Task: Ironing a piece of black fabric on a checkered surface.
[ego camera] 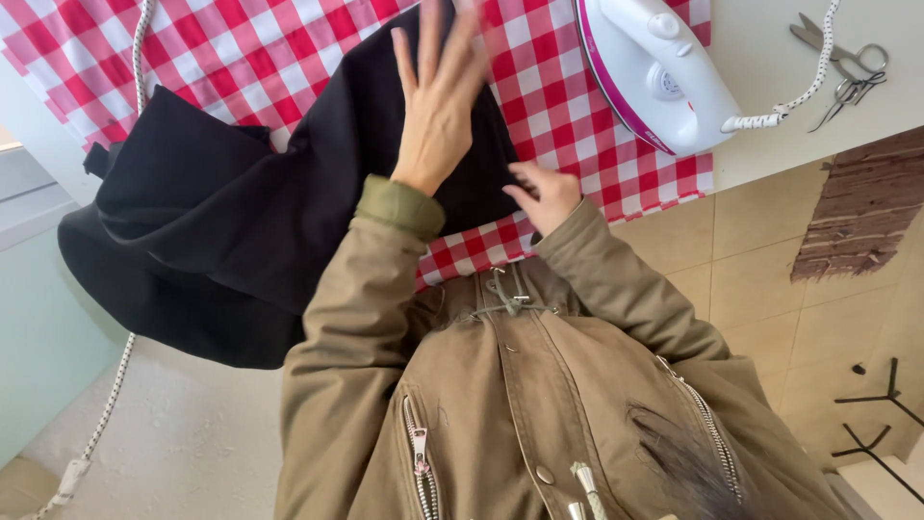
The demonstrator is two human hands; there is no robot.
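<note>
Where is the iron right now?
In the head view, the white and pink iron sits at the upper right on the red checked cloth, beyond the right hand, left of the scissors.

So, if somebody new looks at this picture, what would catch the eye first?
Most likely the black garment, spread over the red-and-white checked cloth and hanging off its near edge at the left. The left hand lies flat on it with fingers spread, and the right hand pinches its edge close by. At the upper right, a white and purple iron lies on the checked cloth, with scissors on the pale table beyond.
</note>
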